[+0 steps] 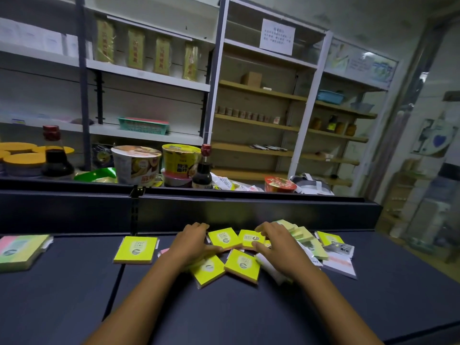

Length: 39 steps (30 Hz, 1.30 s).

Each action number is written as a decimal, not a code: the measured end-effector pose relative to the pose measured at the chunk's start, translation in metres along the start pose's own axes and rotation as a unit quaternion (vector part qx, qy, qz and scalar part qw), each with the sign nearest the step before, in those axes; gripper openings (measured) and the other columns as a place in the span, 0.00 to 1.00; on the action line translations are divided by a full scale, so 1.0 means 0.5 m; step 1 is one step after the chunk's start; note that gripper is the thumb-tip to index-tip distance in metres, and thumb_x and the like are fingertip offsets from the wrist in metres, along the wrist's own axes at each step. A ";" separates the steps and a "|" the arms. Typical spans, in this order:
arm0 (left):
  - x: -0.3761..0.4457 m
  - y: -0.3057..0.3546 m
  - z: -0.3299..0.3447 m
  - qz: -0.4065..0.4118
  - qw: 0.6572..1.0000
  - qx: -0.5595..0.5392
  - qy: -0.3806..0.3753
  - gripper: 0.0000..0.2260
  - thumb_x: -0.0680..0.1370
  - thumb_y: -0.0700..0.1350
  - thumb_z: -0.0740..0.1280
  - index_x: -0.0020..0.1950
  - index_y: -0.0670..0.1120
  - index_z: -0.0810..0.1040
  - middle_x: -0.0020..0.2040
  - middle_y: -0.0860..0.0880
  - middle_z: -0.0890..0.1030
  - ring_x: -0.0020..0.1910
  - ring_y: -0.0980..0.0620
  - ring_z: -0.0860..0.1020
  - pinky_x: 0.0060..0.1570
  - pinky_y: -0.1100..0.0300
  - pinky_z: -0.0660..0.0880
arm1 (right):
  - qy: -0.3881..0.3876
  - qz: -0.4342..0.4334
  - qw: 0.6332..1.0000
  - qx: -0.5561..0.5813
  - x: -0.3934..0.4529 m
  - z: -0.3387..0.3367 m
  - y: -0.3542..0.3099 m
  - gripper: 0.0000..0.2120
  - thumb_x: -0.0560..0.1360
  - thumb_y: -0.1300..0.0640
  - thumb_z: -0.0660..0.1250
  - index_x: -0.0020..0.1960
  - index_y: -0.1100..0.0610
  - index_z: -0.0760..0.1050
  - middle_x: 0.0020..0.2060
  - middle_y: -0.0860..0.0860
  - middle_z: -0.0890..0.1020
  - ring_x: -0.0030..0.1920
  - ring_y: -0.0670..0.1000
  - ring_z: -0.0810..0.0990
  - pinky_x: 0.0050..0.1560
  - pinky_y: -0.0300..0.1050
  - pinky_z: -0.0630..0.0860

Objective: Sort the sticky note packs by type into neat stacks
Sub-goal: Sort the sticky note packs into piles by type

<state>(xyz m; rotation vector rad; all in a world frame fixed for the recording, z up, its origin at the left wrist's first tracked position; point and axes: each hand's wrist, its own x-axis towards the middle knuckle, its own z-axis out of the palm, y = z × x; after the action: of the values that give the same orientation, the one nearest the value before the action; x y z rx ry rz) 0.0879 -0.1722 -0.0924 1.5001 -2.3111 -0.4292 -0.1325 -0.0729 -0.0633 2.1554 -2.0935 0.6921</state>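
Yellow sticky note packs (242, 262) sit jumbled mid-table (273, 314), so sorting looks barely started. Left hand (193, 241) lies flat with fingers spread on packs at 9 o'clock of the heap; right hand (276, 241) is spread too, thumb on one pack, nothing pinched that I can tell. Next move probably: lift a square pack over to the lone pack (136, 249) further out at 9. Containers: the green basket (143, 125) on the shelf at 12 holds something flat and reddish.
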 end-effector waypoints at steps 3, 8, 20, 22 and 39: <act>0.017 -0.002 0.002 0.011 1.000 0.005 -0.016 0.41 0.70 0.64 0.72 0.77 0.48 0.62 0.72 0.48 0.71 0.71 0.46 0.67 0.67 0.49 0.68 | 0.007 -0.005 1.000 0.011 0.020 0.005 0.007 0.16 0.79 0.47 0.64 0.64 0.51 0.71 0.58 0.47 0.74 0.61 0.48 0.71 0.61 0.45 0.71; 0.014 -0.006 0.005 0.040 0.998 -0.035 0.025 0.41 0.67 0.59 0.76 0.75 0.48 0.65 0.70 0.50 0.71 0.68 0.49 0.70 0.64 0.53 0.72 | 0.014 -0.012 1.000 0.020 0.031 0.015 0.004 0.15 0.79 0.47 0.65 0.63 0.50 0.72 0.57 0.46 0.75 0.60 0.48 0.72 0.60 0.46 0.72; -0.048 0.026 -0.052 0.099 0.888 -0.439 0.096 0.34 0.68 0.29 0.75 0.67 0.55 0.72 0.63 0.49 0.70 0.52 0.48 0.81 0.48 0.55 0.82 | 0.013 0.004 1.000 0.016 0.049 -0.009 0.015 0.14 0.78 0.47 0.66 0.61 0.50 0.72 0.54 0.47 0.76 0.58 0.48 0.74 0.57 0.45 0.73; -0.060 0.026 -0.052 0.103 0.875 -0.465 0.081 0.34 0.68 0.28 0.74 0.67 0.55 0.71 0.61 0.47 0.76 0.54 0.47 0.81 0.51 0.51 0.82 | -0.013 0.014 1.000 0.004 0.053 -0.005 0.016 0.15 0.77 0.48 0.67 0.62 0.51 0.73 0.56 0.48 0.76 0.59 0.49 0.74 0.58 0.46 0.73; -0.051 0.015 -0.049 0.089 0.862 -0.492 0.080 0.36 0.70 0.27 0.72 0.71 0.54 0.69 0.59 0.48 0.78 0.56 0.49 0.81 0.51 0.57 0.81 | -0.160 0.071 0.973 -0.149 0.106 0.013 0.028 0.37 0.67 0.34 0.72 0.68 0.53 0.71 0.61 0.52 0.77 0.65 0.56 0.67 0.54 0.48 0.67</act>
<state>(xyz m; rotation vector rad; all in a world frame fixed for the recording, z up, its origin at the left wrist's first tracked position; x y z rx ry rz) 0.1022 -0.1474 -0.0705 0.7514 -1.6085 -1.1511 -0.1454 -0.1256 -0.0541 2.0749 -2.3387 0.0226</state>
